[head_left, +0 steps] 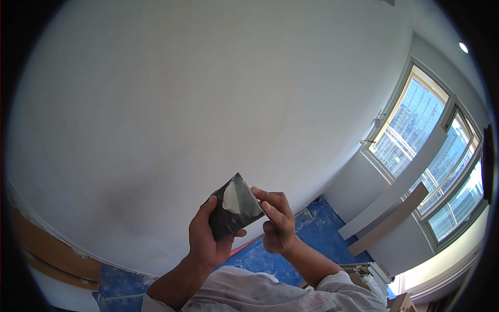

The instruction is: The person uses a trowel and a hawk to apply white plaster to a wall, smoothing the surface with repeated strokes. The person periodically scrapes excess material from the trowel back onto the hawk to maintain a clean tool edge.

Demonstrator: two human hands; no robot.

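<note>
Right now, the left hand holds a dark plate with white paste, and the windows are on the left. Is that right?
Not quite: in the head view, the windows are on the right. The left hand holds a dark plate with white paste.

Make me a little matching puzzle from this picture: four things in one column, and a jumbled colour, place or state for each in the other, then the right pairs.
Things:
1. Flat plate
2. Lump of paste
3. Floor covering
4. Window

Descriptions:
A. Blue, with pale smudges
B. Glazed, at the picture's right
C. Dark, gripped by the person's left hand
D. Off-white, held up between the two hands

Right pairs: 1-C, 2-D, 3-A, 4-B.
</note>
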